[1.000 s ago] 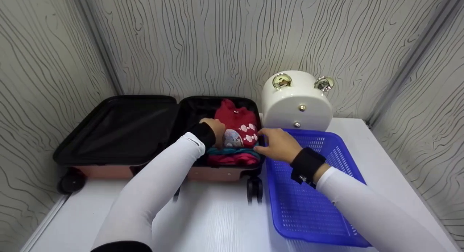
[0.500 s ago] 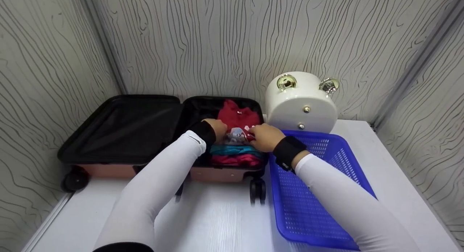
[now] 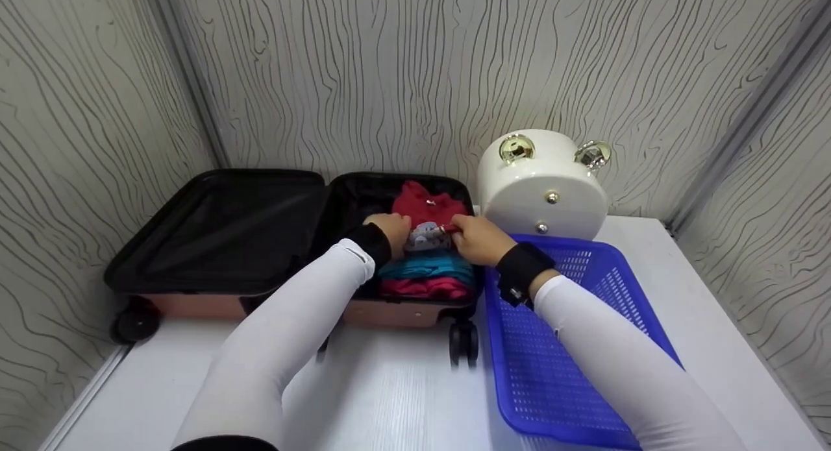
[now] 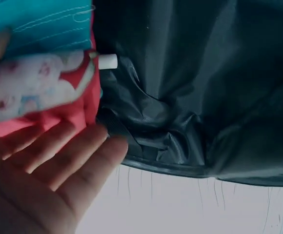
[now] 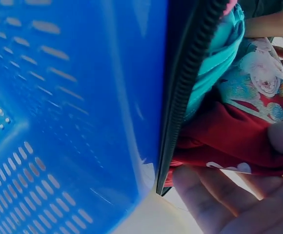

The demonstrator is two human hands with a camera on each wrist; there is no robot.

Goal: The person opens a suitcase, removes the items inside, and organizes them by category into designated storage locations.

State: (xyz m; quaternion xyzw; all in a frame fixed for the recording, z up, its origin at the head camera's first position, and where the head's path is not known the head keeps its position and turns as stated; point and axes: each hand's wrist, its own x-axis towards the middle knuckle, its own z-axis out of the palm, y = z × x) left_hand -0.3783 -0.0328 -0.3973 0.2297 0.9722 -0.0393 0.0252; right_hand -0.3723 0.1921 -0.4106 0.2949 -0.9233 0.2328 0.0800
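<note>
red garment (image 3: 427,203): it is lying in the right half of the suitcase (image 3: 394,315), its long axis running from the back rim toward the front rim; its printed lower end is resting between the two hands.
left hand (image 3: 389,233): it is holding the garment's left edge between thumb and fingers, the gap seeming only as wide as the fold.
right hand (image 3: 482,239): it is pinching the right edge, thumb pressing against the fingers, nearly closed.
nearer hand: neither is being clearly nearer; they are staying level on opposite sides.
teal cloth (image 3: 432,267): it is lying folded just in front of the printed end.
lower red cloth (image 3: 425,287): it is lying along the front rim, next to the teal one.
blue basket (image 3: 565,373): it is standing on the tabletop (image 3: 389,392), just beside the suitcase's right edge; the right forearm (image 3: 607,331) is crossing above it.
white case (image 3: 522,201): it is standing near the tabletop's back edge, behind the basket.
in the way: the suitcase's right rim is bordering the right hand closely, in my judgement leaving little room there.
</note>
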